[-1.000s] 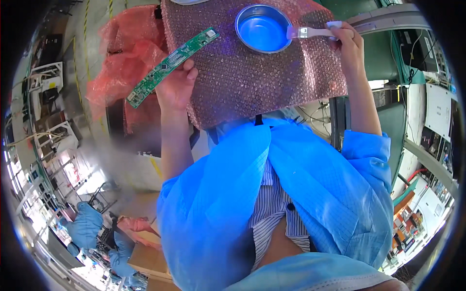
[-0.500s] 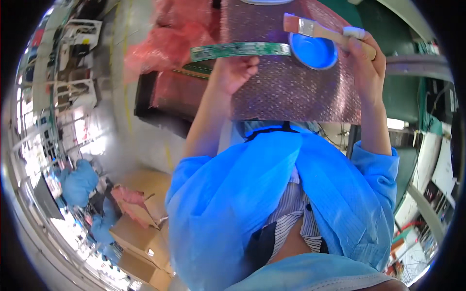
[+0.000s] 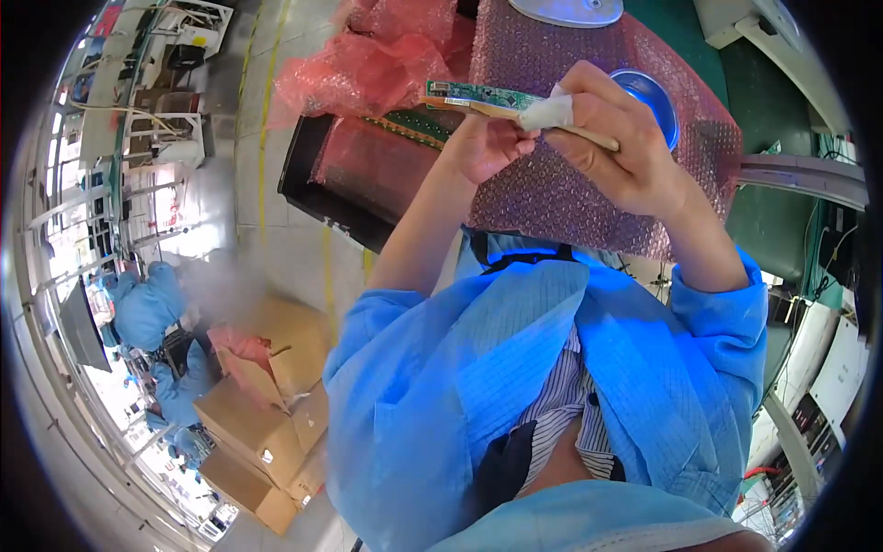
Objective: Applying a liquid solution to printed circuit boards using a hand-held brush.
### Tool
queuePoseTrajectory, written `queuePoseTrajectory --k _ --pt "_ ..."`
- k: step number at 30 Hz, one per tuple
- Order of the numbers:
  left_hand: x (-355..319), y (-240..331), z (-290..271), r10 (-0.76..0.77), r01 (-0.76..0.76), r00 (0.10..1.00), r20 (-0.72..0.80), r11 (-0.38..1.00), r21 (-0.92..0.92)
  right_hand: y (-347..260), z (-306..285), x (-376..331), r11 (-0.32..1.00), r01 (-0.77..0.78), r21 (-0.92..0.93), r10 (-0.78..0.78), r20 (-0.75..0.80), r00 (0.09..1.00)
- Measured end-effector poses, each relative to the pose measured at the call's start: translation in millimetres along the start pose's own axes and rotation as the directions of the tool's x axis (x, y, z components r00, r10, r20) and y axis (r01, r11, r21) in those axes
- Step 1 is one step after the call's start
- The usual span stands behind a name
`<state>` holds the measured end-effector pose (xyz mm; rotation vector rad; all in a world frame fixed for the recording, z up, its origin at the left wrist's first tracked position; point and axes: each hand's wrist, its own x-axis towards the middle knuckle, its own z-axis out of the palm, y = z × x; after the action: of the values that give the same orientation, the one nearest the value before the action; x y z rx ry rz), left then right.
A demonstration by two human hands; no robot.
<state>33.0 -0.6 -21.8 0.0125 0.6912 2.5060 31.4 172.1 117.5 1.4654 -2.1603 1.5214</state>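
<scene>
Nearest, blue coat (image 3: 524, 340). Hands close together: left hand (image 3: 492, 152) closed on green circuit board (image 3: 492, 96), from below; right hand (image 3: 630, 143) clamped on brush (image 3: 596, 138), one fingertip white-covered. Brush along board's near side; bristle contact unclear. Board above left part of pinkish bubble-wrap sheet (image 3: 561, 202). Beyond right hand, round metal dish (image 3: 674, 120), partly hidden. At far edge, pale oval disc (image 3: 570, 9). Far left, people in blue (image 3: 147, 313).
</scene>
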Motion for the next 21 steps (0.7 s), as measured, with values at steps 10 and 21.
queuePoseTrajectory --k 10,21 --pt "-8.6 9.0 -7.6 -0.075 0.067 0.994 -0.077 0.993 -0.102 2.4 -12.2 -1.9 0.989 0.034 -0.142 -0.022 0.087 0.996" --pt "-11.9 5.9 13.7 -0.021 0.024 0.995 -0.098 0.999 0.035 -11.4 -6.4 11.7 0.980 0.171 -0.103 -0.167 0.041 0.985"
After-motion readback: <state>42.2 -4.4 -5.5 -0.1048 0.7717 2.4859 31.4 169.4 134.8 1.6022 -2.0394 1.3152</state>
